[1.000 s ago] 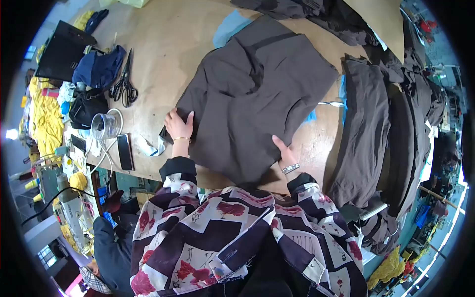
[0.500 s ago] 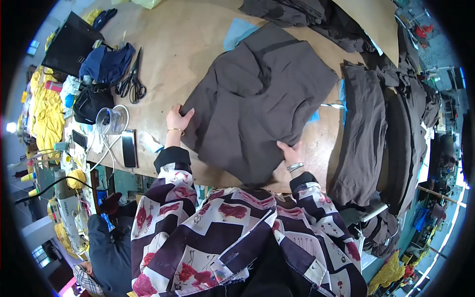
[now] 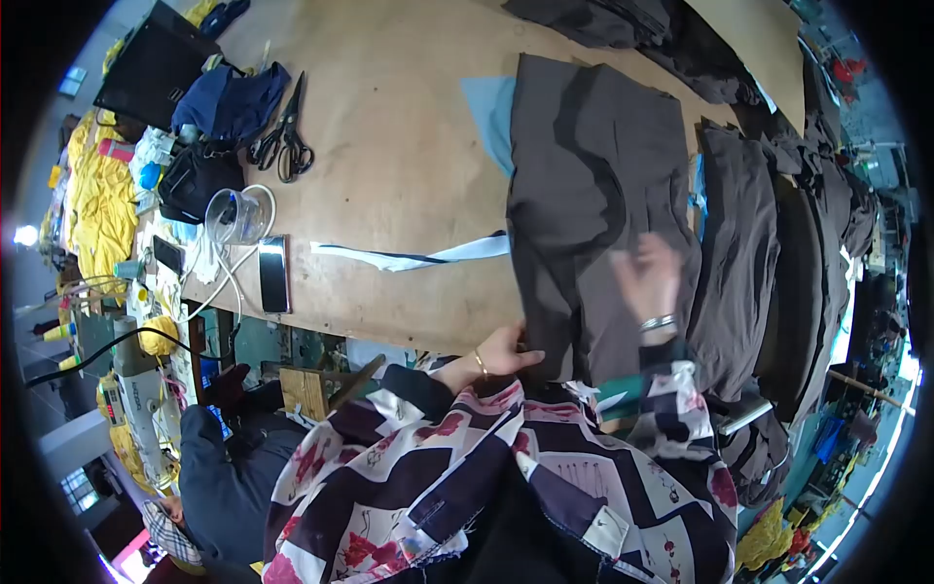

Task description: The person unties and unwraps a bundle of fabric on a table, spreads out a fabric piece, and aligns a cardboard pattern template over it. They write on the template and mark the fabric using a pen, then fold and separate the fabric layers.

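A dark grey-brown fabric piece point(image 3: 603, 165), like a cut garment panel, lies lengthwise on the table, its lower end at the near edge. My left hand point(image 3: 501, 352) is at its lower left edge, fingers closed on the cloth; part of the grip is hidden. Over the lower right part of the fabric is my right hand point(image 3: 650, 277), blurred by motion, its fingers apart and nothing seen in them. Light blue sheet material point(image 3: 491, 117) shows from under the fabric's upper left side. A white and dark strip point(image 3: 409, 258) runs leftward from the fabric's left edge.
Black scissors point(image 3: 282, 141), a phone point(image 3: 274, 274), a clear plastic cup point(image 3: 233, 216) and a black bag point(image 3: 199, 185) lie on the left of the wooden table point(image 3: 389, 165). More dark fabric pieces point(image 3: 735, 263) lie right. Another person point(image 3: 229, 477) sits lower left.
The fabric piece has shifted right and lies straighter, uncovering the white strip. My left hand has moved right and nearer to me; my right hand has moved right and farther up the cloth.
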`<state>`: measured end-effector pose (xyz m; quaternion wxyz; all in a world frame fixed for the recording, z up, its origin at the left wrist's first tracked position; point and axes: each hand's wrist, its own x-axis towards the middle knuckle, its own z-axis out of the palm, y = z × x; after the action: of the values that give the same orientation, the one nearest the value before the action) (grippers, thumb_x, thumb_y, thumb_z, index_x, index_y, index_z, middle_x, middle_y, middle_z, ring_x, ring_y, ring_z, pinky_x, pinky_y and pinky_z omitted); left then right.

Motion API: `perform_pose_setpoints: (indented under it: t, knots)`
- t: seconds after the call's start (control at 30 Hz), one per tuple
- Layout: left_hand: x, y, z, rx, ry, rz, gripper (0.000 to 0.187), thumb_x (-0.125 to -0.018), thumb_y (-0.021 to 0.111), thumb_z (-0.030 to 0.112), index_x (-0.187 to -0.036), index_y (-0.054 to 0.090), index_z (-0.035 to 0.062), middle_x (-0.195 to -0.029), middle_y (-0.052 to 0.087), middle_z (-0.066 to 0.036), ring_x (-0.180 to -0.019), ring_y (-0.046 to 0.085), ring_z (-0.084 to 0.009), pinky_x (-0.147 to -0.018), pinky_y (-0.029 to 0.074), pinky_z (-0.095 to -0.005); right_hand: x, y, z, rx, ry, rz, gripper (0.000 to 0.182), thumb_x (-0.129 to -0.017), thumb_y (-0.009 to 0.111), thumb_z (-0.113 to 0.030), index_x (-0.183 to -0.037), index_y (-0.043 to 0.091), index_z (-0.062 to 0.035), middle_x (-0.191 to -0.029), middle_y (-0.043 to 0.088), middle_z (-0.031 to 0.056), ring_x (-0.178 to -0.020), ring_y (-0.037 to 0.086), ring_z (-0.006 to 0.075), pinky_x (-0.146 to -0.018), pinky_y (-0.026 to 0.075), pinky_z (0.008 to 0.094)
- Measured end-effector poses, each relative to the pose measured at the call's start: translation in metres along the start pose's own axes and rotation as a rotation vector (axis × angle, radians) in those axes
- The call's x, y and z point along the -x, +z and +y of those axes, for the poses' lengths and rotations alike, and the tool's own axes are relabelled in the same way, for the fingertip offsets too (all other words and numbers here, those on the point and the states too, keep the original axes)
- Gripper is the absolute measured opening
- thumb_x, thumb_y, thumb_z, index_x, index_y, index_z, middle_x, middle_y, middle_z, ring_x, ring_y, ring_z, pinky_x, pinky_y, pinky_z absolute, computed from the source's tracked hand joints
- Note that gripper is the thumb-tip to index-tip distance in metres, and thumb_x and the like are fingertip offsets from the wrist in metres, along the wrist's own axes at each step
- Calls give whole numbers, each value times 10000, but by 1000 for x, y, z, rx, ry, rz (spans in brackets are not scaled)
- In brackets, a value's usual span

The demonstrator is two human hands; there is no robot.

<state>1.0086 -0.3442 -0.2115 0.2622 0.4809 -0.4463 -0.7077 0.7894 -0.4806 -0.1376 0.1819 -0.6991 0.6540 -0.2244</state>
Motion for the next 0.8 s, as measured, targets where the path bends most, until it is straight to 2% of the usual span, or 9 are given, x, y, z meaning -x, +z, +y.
perform_pose_setpoints:
  t: [0.03,0.1,0.13,0.23,0.3,0.37,0.47,0.53,0.8]
  knots:
    - [0,5,6,33,81,-68,397,-825,661,131,-1160,494,-1,-944,622,-85,-823,587,-136,-742,483,-285,18,10,-30,-165,94,-285,568,-714,730,-361,-1100,560,21,-1034,601,191,-1018,568,348,-861,460,422]
    - [-9,16,-8,-13,267,-93,390,-822,645,105,-1169,496,10,-929,628,-89,-822,596,-140,-740,483,-276,53,47,-62,156,-137,-365,823,-640,731,-527,-1180,511,54,-995,604,240,-981,590,368,-865,472,429]
    - [-15,20,-15,-49,458,-99,387,-819,628,79,-1179,499,21,-914,635,-94,-821,604,-144,-738,483,-268,57,57,-73,280,13,-482,685,-684,702,-415,-1153,519,50,-971,605,253,-926,605,393,-823,492,436]
    - [-16,11,-6,-85,208,-292,325,-868,599,87,-1174,500,40,-915,603,-27,-773,547,-102,-677,460,-268,43,57,-54,220,140,-533,512,-714,623,-278,-1105,535,41,-944,609,251,-876,609,418,-773,505,457]
    - [-28,-5,14,-149,314,-329,246,-853,601,75,-1091,542,54,-844,590,0,-737,537,-96,-647,448,-259,38,51,-36,188,124,-555,418,-693,542,-154,-1069,545,29,-881,618,257,-828,609,426,-742,504,480]
    - [-48,-34,51,-414,431,-226,117,-831,588,55,-947,575,63,-768,572,-6,-714,545,-110,-641,451,-259,38,39,-18,37,54,-393,415,-682,521,-116,-1066,540,38,-824,615,271,-799,601,431,-737,495,492]
    - [-124,-97,39,-343,336,572,148,-875,549,179,-945,564,49,-795,632,-78,-656,615,-186,-588,480,-312,31,10,-8,-79,74,-335,404,-682,490,-90,-1058,526,54,-826,603,293,-791,585,445,-740,480,504]
    - [-181,-130,57,268,173,632,297,-891,564,300,-951,545,10,-804,629,-73,-652,619,-173,-569,484,-312,28,-1,-11,-68,66,-321,400,-697,478,-82,-1072,507,55,-834,601,294,-783,582,449,-735,477,504]
    - [-336,-212,134,18,-271,728,680,-693,725,494,-1023,587,-84,-941,617,-130,-812,621,-237,-654,519,-359,25,-23,-26,-15,-25,-342,358,-705,506,-63,-1054,507,16,-836,588,204,-750,592,383,-672,487,456]
